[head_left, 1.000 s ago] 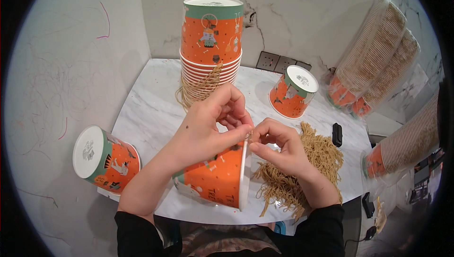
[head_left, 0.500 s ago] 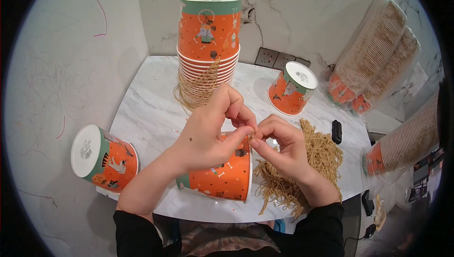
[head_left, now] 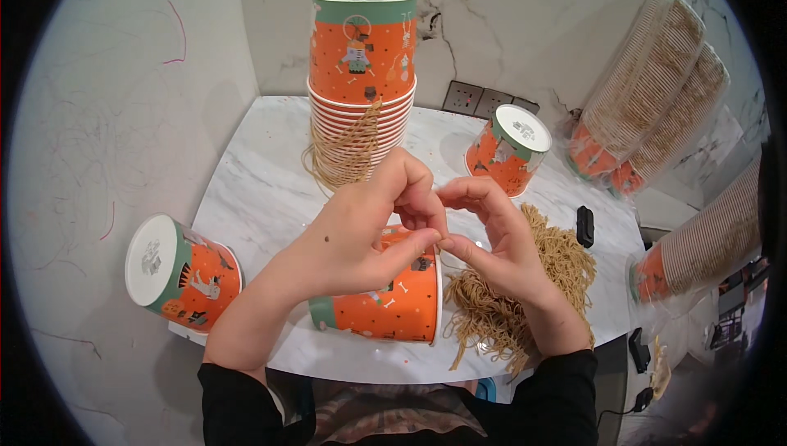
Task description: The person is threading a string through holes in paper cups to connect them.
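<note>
Above the rim of an orange-and-green paper bucket [head_left: 393, 311] lying on its side, my two hands meet at the fingertips. My left hand [head_left: 369, 237] is closed in a pinch on a short bit of tan string, mostly hidden by the fingers. My right hand [head_left: 500, 241] has its thumb and forefinger apart, the thumb tip touching the left fingertips. Under and beside the right wrist lies a heap of cut tan strings [head_left: 561, 261]. More strings [head_left: 344, 151] hang over the side of a tall stack of upside-down buckets [head_left: 361, 52] at the back.
One upside-down bucket [head_left: 508, 155] stands at the back right, and another bucket [head_left: 193, 278] is at the left edge. Bagged bucket stacks [head_left: 648, 85] lean at the right, near a small black object [head_left: 584, 226]. Sockets [head_left: 492, 102] sit on the back wall.
My right forefinger has lifted and spread away from the thumb, while the fingertips were bunched together before. The lying bucket has shifted very slightly to the right.
</note>
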